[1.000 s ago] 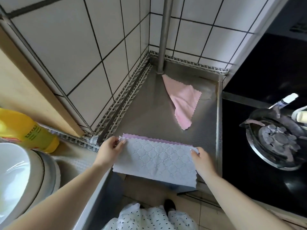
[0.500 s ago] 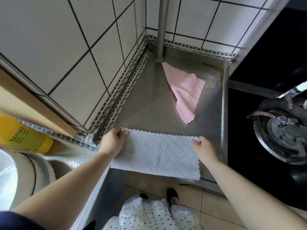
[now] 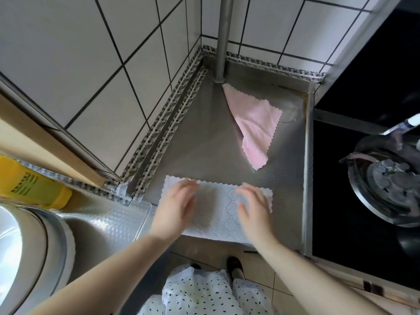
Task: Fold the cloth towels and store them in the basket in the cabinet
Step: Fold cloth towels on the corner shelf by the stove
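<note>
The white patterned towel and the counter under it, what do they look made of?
White patterned towel: looks like soft microfibre cloth, matte, with an embossed diamond pattern and zigzag-cut edges. Grey metal counter: probably stainless steel, brushed and dully reflective, with a raised folded rim on the stove side.

Yellow bottle [image 3: 31,185] far left; gas burner [image 3: 391,180] right; steel pole [image 3: 223,37] in corner.
</note>
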Demonstrator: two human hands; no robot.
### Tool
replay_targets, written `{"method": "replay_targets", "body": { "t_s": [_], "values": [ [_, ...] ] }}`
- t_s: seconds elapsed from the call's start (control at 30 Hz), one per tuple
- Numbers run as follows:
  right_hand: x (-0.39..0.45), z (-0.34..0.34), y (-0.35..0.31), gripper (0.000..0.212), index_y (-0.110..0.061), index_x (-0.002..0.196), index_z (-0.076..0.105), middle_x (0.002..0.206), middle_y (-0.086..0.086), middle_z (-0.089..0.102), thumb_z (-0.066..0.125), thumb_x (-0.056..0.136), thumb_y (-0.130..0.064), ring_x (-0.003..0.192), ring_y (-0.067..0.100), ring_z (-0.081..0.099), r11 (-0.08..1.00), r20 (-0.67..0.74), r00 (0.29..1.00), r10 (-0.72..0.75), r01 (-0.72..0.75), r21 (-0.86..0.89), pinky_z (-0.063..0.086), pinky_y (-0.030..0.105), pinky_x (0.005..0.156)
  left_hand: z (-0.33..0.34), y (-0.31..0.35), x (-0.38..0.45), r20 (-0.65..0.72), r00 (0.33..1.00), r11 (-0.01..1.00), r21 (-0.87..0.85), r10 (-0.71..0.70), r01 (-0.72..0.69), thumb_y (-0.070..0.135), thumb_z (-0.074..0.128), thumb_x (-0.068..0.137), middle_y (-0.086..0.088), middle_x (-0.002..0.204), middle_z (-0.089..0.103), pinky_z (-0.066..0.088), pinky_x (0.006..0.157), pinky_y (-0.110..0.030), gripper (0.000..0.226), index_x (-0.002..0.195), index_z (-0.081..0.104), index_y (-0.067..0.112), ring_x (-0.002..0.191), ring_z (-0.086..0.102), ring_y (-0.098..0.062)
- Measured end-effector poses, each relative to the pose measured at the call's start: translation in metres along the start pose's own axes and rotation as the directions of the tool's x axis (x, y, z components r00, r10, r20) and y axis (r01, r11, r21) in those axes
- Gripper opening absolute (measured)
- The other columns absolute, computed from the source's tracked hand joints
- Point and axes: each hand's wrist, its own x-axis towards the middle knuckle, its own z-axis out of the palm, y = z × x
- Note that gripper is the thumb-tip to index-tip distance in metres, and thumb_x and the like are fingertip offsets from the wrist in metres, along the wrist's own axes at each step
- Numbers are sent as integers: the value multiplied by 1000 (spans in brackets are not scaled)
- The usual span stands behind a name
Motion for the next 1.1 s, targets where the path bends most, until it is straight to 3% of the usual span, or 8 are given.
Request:
{"method": "replay_targets", "body": {
  "t_s": [0.1,0.17,0.27,0.67,0.77,0.83,0.9,1.1],
  "values": [
    [-5,38,-19,43,-9,121,60,137,6,52,49,80,-16,128,22,47,950,139,976,-165,196,-243,38,46,105,31,13,-2,150,985,975,193,83,-111,17,33,91,-11,138,52,26,109,-46,47,132,53,7,133,42,-30],
    [-4,50,-21,50,-12,124,59,136,6,54,43,78,-24,127,23,48,903,222,968,-118,198,-381,44,54,97,42,12,-1,201,980,949,304,17,-79,21,30,89,-11,140,50,28,107,-51,51,133,52,6,133,42,-32],
    [-6,54,-1,57,-20,133,51,144,3,45,37,82,-42,134,20,40,814,271,959,-75,216,-539,25,54,105,47,-2,-4,246,969,883,457,-12,-105,28,34,89,-9,139,51,33,109,-49,52,133,53,9,131,45,-29],
    [-15,9,62,68,-20,143,38,152,4,32,26,87,-57,141,18,17,770,139,990,11,81,-633,8,53,110,22,-37,-5,214,974,822,567,-80,-57,59,11,94,-6,153,26,7,118,-40,73,147,30,12,142,18,-22],
    [-7,2,64,59,-17,133,51,147,6,41,45,83,-48,138,18,20,801,96,988,-118,152,-580,6,55,111,13,-31,-6,204,977,856,492,65,-160,55,24,94,-10,144,44,12,117,-46,66,137,47,11,137,35,-29],
    [6,6,51,44,-19,115,64,135,3,54,67,72,-27,132,16,30,810,91,942,-323,325,-489,12,59,111,19,-21,-18,247,912,827,391,329,-404,45,45,89,-7,121,60,21,111,-51,44,116,63,15,120,53,-28],
    [21,17,34,31,-23,96,71,117,-2,65,63,67,-14,120,14,46,752,112,836,-536,534,-386,18,54,110,31,-11,-32,297,812,755,306,502,-579,36,58,83,0,102,60,33,104,-51,22,97,64,20,98,59,-22],
    [44,33,15,33,-34,86,70,93,-11,67,47,68,-17,87,11,66,570,342,695,-632,716,-403,41,58,95,45,4,-34,289,853,795,322,434,-514,15,64,69,7,90,61,36,92,-38,18,84,64,25,76,58,-19]
  ]
}}
